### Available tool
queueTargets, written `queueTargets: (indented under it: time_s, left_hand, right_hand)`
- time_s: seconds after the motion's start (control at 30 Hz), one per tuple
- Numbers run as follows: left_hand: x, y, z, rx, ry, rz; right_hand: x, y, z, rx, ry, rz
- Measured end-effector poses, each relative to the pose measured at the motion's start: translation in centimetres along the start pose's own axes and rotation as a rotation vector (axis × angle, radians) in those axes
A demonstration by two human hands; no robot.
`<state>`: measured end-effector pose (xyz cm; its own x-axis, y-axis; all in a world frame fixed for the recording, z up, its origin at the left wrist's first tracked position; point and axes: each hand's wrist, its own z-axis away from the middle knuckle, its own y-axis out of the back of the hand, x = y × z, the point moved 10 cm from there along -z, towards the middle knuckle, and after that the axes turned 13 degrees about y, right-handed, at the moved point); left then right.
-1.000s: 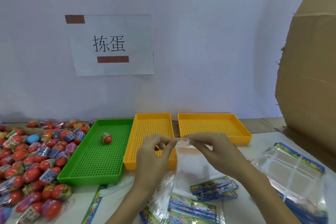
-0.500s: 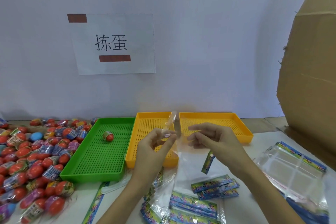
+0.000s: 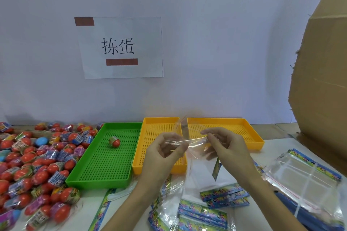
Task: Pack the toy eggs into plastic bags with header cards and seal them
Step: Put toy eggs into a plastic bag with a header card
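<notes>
My left hand [image 3: 163,153] and my right hand [image 3: 226,147] pinch the top of one clear plastic bag [image 3: 201,167] and hold it in the air in front of the yellow trays. A thin clear strip [image 3: 179,124] sticks up from my left fingers. A small blue-green header card [image 3: 216,170] hangs inside the bag below my right hand. A heap of red toy eggs [image 3: 32,163] in printed wrap lies at the left. One toy egg [image 3: 114,142] sits in the green tray [image 3: 105,178].
Two yellow trays [image 3: 148,167] [image 3: 253,137] stand to the right of the green one. Header cards [image 3: 224,196] and empty bags [image 3: 308,184] lie on the table near me. A big cardboard box [image 3: 323,90] rises at the right. A paper sign [image 3: 120,47] hangs on the wall.
My hands drew apart and then came level again with the bag's top stretched between them. The header card slid down inside the bag. The clear strip now sticks up from my left fingers.
</notes>
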<state>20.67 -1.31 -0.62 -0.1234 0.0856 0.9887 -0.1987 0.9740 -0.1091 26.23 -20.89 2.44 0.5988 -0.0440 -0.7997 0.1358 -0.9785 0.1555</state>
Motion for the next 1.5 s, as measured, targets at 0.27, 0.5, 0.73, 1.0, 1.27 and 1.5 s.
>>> queueTargets:
  time_s: [0.27, 0.5, 0.73, 1.0, 1.27, 1.5]
  left_hand:
    - [-0.1, 0.7, -0.4, 0.052, -0.053, -0.02]
    - [1.5, -1.7, 0.8, -0.068, -0.292, -0.389]
    - [2.0, -1.8, 1.3, -0.014, -0.325, -0.42]
    - [0.5, -2.0, 0.7, -0.107, -0.115, -0.388]
    - [3.0, 0.7, 1.3, 0.247, -0.317, -0.629]
    - [3.2, 1.4, 1.2, 0.286, -0.378, -0.662]
  right_hand:
    - [-4.3, -2.3, 0.7, -0.13, 0.475, 0.536]
    - [-5.8, -5.6, 2.2, -0.303, 0.764, 0.687]
    - [-5.5, -4.5, 1.8, -0.21, 0.692, 0.701]
    - [-6.0, -1.2, 1.1, 0.001, 0.592, 0.676]
    - [-5.6, -0.9, 0.7, -0.023, 0.501, 0.625]
    - [-3.5, -3.8, 1.2, -0.224, 0.325, 0.338]
